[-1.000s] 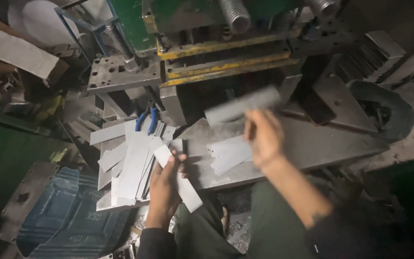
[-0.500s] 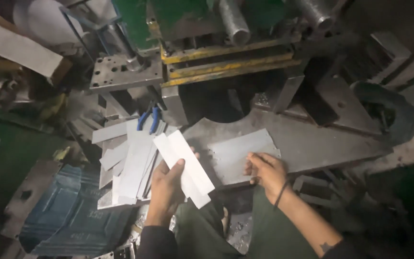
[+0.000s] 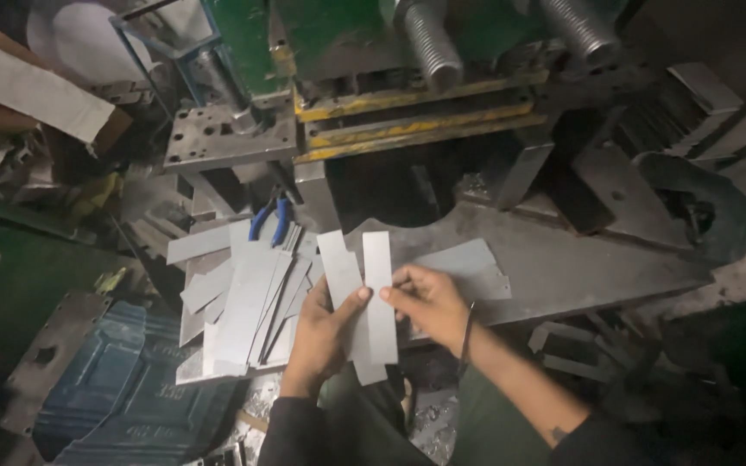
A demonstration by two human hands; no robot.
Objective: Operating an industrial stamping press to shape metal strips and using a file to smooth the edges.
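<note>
You've got two metal strips pinched between your left hand and right hand, held over the bench below the press. Looks early: the strip pile beside them's still big.
</note>
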